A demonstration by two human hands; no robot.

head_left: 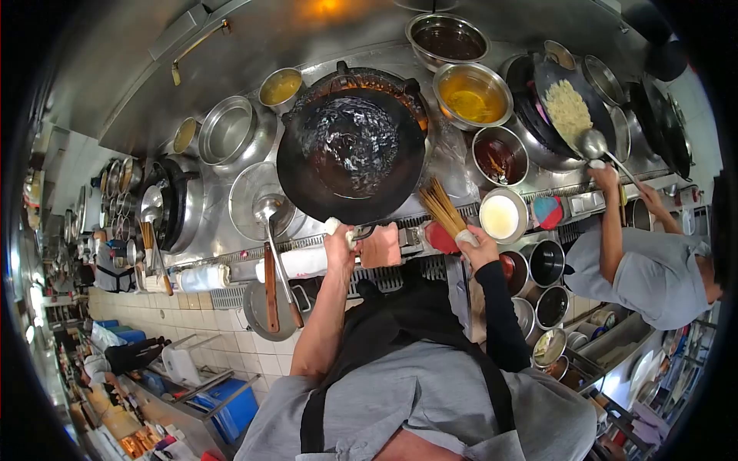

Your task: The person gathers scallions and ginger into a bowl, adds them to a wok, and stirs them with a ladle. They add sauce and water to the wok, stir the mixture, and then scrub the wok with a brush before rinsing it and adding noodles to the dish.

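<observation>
A large black wok (300, 180) sits over the burner in front of me, with shiny liquid spread across its bottom. My left hand (339, 250) is closed on the wok's handle (364, 231) at the near rim, a white cloth (332, 225) bunched in the grip. To the right of the wok, my right hand (480, 249) is wrapped around the bound end of a bamboo wok brush (442, 206). The brush's bristles point up and left, apart from the wok's rim. Flames glow orange at the burner ring (419, 111) behind the wok.
At left, a ladle (269, 206) and a strainer (244, 188) lie near a metal pot (227, 131). Bowls of yellow liquid (470, 96), dark red sauce (500, 156) and a white substance (501, 217) stand at right. Beyond them a co-worker (642, 261) ladles pale food (567, 111) in another wok.
</observation>
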